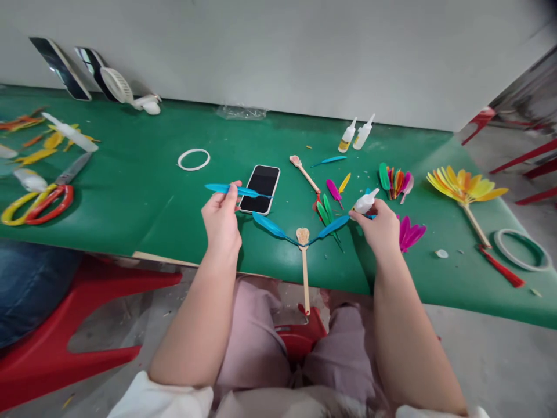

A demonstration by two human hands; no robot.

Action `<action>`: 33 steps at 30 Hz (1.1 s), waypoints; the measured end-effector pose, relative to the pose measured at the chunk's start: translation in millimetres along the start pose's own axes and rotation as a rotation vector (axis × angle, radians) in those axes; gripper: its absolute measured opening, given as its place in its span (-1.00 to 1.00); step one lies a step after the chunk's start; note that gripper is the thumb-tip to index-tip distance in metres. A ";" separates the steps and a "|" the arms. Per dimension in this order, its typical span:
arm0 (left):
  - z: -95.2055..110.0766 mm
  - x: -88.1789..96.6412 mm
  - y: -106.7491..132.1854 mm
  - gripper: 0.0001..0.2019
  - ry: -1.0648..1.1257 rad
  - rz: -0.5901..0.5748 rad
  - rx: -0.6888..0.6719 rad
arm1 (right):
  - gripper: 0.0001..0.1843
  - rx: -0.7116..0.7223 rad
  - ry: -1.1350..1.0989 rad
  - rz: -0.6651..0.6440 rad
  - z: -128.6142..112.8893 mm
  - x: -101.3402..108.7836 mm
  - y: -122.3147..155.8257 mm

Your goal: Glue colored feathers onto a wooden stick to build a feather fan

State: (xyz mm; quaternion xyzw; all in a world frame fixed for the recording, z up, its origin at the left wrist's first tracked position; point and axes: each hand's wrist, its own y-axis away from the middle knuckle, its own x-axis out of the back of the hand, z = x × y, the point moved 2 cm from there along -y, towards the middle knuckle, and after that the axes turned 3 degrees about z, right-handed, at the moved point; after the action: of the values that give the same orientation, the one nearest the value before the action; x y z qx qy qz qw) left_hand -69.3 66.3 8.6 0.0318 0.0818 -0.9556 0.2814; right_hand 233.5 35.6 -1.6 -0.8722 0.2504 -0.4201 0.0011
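Observation:
My left hand (223, 223) pinches a blue feather (247, 191), raised level over the lower part of a phone (261, 186). My right hand (383, 229) grips a small white glue bottle (364, 201), its nozzle pointing up and to the right. Between my hands a wooden fan handle (305, 276) juts over the table's front edge. From its rounded head, a left blue feather (270, 226) and a right blue feather (329, 228) spread outward. Green feathers (325, 209) lie behind the right one. Magenta feathers (409, 233) rest beside my right hand.
Two glue bottles (354, 134) stand at the back of the green table (152, 186). A yellow feather fan (465, 188) and a roll of tape (522, 249) lie right. Scissors (43, 200) lie left, near a white ring (194, 159). Another wooden handle (304, 173) lies behind the feathers.

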 end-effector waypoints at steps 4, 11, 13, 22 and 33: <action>-0.3 -0.9 2.0 -0.74 0.020 -0.020 0.013 | -0.61 0.014 0.046 -0.016 1.7 -1.2 -0.3; -7.0 -12.6 15.8 -0.78 -0.003 -0.147 0.042 | -0.24 0.027 -0.082 0.018 14.1 22.9 11.0; -8.6 -15.4 18.9 -0.81 -0.042 -0.204 0.046 | -0.40 -0.011 -0.178 0.152 12.7 35.5 22.9; -9.1 -15.0 23.8 -0.82 -0.282 -0.336 -0.009 | -0.68 0.171 -0.273 -0.222 -38.7 -3.1 86.3; -10.0 -13.7 25.5 -0.83 -0.398 -0.399 -0.016 | -0.62 0.282 -0.028 -0.414 -47.9 -30.8 106.5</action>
State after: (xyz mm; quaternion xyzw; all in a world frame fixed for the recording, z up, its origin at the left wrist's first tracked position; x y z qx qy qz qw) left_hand -43.8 54.2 -3.3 -0.1756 0.0373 -0.9788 0.0983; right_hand 135.9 -34.0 -15.7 -0.9020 0.0054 -0.4299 0.0400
